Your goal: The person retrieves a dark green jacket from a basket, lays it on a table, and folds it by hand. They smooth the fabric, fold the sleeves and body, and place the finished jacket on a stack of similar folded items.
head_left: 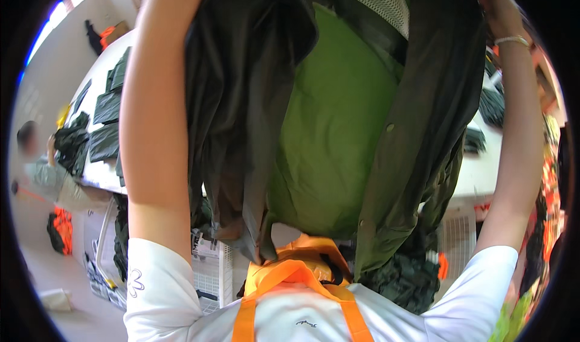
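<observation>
Table spreads white beyond; near, a green-lined dark jacket hangs open between my forearms; my right hand is at its far right edge; whether it or my unseen left hand grips, I cannot tell.

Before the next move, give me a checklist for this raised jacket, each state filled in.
1. Right hand at the jacket: ok, at its upper right; exact finger grip unclear.
2. Left hand gripping: cannot tell, it is beyond the picture's top edge.
3. Jacket front open: ok, green lining shows between the dark panels.
4. Snaps fastened: not ok, the visible ones sit on the loose front edge.
5. Table space behind the jacket: cannot tell, the jacket hides it.
6. Co-worker apart from the jacket: ok, at far left.
</observation>
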A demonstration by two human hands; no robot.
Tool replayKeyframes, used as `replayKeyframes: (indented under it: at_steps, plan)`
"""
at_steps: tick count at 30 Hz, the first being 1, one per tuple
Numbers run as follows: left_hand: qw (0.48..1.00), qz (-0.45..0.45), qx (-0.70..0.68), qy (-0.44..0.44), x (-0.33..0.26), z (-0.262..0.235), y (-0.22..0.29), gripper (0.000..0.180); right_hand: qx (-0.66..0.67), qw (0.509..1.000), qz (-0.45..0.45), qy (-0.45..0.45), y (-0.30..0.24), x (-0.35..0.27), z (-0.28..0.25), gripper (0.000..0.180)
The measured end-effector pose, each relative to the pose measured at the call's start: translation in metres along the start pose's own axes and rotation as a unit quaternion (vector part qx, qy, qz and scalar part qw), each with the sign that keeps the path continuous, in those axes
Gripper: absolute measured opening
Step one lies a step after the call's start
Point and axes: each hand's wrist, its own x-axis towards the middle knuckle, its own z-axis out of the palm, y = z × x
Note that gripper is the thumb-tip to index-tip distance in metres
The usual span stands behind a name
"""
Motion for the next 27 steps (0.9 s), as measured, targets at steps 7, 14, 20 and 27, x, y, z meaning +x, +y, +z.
replayKeyframes:
  at_steps: [7, 14, 20, 27]
  plan:
    - [0.964, -0.065, 0.175, -0.192, -0.158, 0.172, -0.151, 0.039, -0.098, 0.975, 0.199, -0.006, 0.337, 0.016, 0.076, 0.039]
    - [0.714, -0.275, 0.182, -0.617, -0.395, -0.067, -0.013, 0.075, -0.322, 0.821, 0.214, -0.421, 0.276, -0.319, 0.075, 0.069]
    - [0.649, -0.368, 0.151, -0.648, -0.468, -0.097, 0.027, 0.071, -0.407, 0.719, 0.370, -0.426, 0.256, -0.436, 0.075, 0.073]
    - [0.729, -0.398, 0.086, -0.550, -0.487, -0.078, -0.063, 0.033, -0.453, 0.707, 0.342, -0.421, 0.310, -0.401, 0.087, 0.069]
